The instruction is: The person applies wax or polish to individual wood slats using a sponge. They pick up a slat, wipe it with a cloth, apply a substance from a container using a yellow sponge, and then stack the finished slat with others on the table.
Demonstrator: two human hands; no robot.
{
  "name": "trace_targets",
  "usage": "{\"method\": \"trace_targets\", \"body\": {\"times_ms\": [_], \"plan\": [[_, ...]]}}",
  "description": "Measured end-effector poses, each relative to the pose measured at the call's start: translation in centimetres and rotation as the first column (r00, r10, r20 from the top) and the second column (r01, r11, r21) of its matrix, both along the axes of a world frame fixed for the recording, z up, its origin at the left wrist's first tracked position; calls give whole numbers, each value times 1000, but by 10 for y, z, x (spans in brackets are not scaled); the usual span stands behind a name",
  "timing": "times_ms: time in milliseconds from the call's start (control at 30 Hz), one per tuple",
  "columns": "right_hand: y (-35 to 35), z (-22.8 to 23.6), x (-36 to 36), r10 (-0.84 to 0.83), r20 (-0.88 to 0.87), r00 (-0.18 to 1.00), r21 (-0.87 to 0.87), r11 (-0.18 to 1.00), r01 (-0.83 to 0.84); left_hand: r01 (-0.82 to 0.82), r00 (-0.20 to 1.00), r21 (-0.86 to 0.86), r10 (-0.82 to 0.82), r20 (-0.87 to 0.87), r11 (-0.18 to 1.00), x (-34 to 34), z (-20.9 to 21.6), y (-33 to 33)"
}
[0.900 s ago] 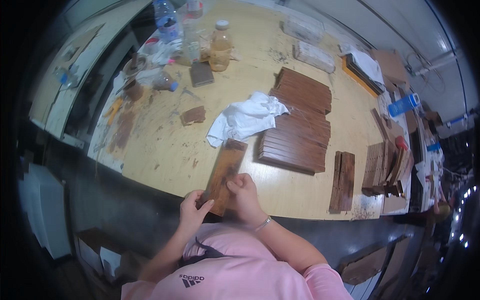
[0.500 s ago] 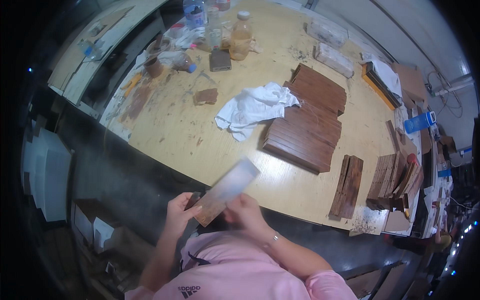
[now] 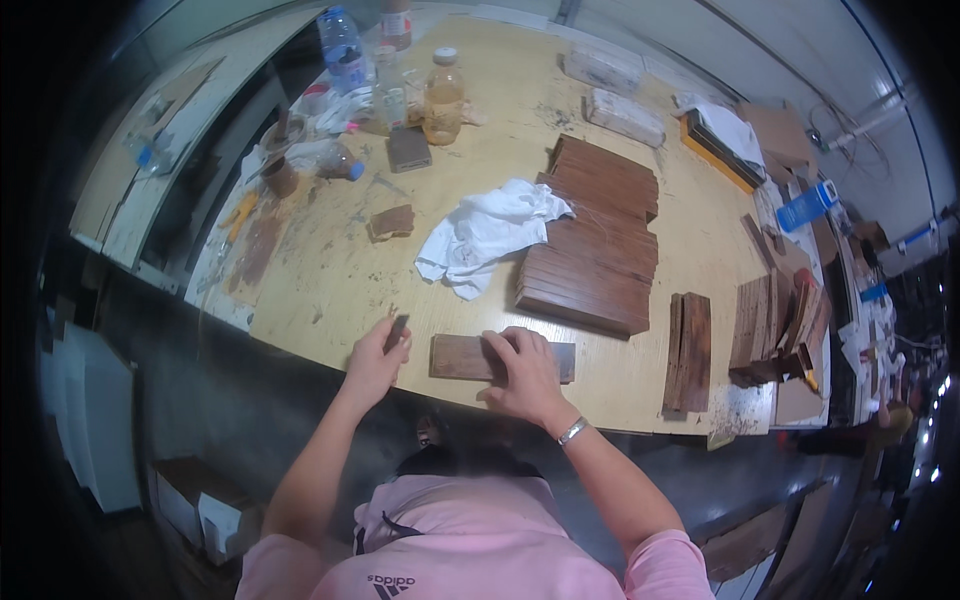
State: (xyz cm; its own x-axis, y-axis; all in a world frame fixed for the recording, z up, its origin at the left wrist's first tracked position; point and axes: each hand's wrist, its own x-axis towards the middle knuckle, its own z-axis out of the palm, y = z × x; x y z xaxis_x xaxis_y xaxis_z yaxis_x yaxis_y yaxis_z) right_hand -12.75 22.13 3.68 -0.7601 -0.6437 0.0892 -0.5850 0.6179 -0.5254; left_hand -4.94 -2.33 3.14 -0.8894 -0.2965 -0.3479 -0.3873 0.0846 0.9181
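A brown wooden plank (image 3: 458, 357) lies flat near the front edge of the light wooden table (image 3: 330, 280). My right hand (image 3: 525, 375) rests palm-down on its middle, pressing it to the table. To the left of the plank, my left hand (image 3: 375, 355) pinches a small dark object (image 3: 398, 328) between thumb and fingers, just above the tabletop; I cannot make out what it is. A bracelet circles my right wrist.
Stacks of dark wooden planks (image 3: 590, 240) lie behind the right hand, beside a crumpled white cloth (image 3: 485, 230). More planks (image 3: 690, 350) and wood pieces (image 3: 775, 320) sit at the right. Bottles (image 3: 440, 95), cups and sanding blocks (image 3: 390, 222) crowd the far left.
The plank, held up tilted in both hands before, now lies flat on the table under my right hand. My left hand has let it go and holds a small dark object.
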Motion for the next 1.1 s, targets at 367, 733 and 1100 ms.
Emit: {"method": "trace_targets", "body": {"times_ms": [367, 733, 1100], "plan": [[-45, -31, -1, -272, -238, 932, 19, 958, 285, 179, 849, -560, -415, -329, 809, -8, -10, -9], [-44, -34, 3, -229, -302, 925, 98, 958, 270, 91, 805, -693, -463, -372, 715, -42, -31, -4], [-41, -41, 6, -203, -242, 949, 297, 916, 271, 130, 720, -667, -532, -445, 734, -43, -29, -8]]}}
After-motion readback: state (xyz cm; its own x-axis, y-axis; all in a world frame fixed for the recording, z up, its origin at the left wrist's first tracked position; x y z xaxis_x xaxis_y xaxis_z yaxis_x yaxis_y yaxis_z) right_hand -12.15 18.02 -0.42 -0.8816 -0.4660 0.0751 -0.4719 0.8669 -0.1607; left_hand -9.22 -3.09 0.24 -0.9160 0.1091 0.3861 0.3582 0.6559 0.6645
